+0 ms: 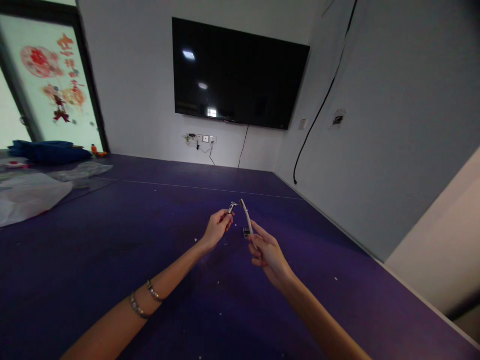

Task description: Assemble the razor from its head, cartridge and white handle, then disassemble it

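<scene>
Head view: from where I stand, the purple surface runs broad beneath both arms, reaching back to the wall under the television and bounded on the right by a pale edge strip at the foot of the side wall; there's generous room either side of the elbows. The left hand pinches a small silver metal piece, tip up, near the middle of that expanse. The right hand grips a pale-handled brush, its bristle end just beside the metal; whether they touch I can't tell. A small dark object sits partly behind the right fingers, close to the working spot, with white crumbs scattered about. Off to the left, a plastic bag and a blue bundle take up that side. A black cable dangles along the right wall, well beyond the hands.
</scene>
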Motion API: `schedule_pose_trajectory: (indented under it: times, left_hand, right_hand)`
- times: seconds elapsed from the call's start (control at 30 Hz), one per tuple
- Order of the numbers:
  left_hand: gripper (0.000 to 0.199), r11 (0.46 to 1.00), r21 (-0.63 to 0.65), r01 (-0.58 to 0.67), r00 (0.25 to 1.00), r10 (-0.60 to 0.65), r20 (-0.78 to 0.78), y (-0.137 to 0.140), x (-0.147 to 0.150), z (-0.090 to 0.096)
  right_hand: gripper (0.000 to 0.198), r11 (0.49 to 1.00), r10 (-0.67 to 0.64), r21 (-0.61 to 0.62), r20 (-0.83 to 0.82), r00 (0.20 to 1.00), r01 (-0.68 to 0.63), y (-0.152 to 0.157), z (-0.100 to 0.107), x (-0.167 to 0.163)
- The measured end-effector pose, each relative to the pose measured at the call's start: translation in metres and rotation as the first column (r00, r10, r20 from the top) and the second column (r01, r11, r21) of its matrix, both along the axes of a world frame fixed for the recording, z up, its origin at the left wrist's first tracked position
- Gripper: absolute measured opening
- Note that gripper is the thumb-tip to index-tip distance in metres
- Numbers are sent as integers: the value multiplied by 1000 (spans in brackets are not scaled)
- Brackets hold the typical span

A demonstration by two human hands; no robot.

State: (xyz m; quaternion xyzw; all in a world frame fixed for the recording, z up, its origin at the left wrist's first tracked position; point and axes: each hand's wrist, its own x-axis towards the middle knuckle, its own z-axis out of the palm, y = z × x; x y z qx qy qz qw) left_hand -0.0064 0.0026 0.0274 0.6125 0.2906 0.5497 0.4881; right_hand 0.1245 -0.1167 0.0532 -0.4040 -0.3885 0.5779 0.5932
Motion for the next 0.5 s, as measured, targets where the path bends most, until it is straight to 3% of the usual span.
schedule_pose_trajectory:
  times: [0.3,0.5]
  left_hand:
    - [18,999,33,-34,998,32,57,1,1,1]
    - [16,999,53,-12,999,10,41,-6,4,2]
  right_hand:
    - [59,1000,-9,-1,-23,1000,9,-9,-2,-12]
    - [60,998,-61,32,-61,996,63,1,0,-14]
